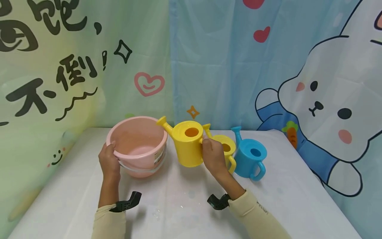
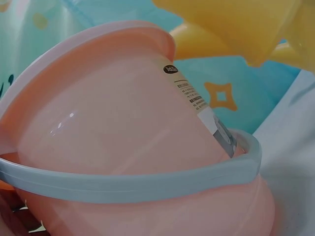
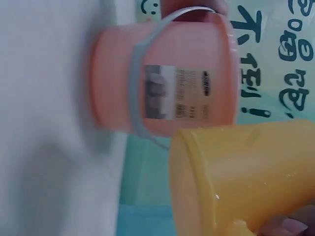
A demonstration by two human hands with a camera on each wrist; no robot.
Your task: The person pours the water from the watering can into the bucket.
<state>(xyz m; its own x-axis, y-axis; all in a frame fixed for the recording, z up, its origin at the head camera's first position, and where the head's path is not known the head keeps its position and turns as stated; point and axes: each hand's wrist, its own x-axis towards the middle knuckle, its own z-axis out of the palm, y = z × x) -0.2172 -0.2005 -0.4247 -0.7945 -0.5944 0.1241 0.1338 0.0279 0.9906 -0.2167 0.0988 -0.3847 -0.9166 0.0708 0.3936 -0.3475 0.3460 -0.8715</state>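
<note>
My left hand (image 1: 109,162) grips the left rim of a pink bucket (image 1: 140,166), which leans slightly on the table with its mouth toward me. The bucket's grey handle (image 2: 128,188) hangs down around its front, and a paper label (image 3: 173,92) shows on its side. In my right hand (image 1: 214,156) is a yellow watering can (image 1: 188,149), held by its handle above the table. Its spout points left and its tip overlaps the bucket's right rim in the head view. In the right wrist view the can's body (image 3: 251,167) is close to the bucket, fingers at its handle.
A second yellow watering can (image 1: 224,141) stands behind my right hand. Right of it stands a blue watering can (image 1: 250,156). Small droplets dot the white table (image 1: 173,215) in front. A printed curtain (image 1: 209,66) hangs along the back and sides.
</note>
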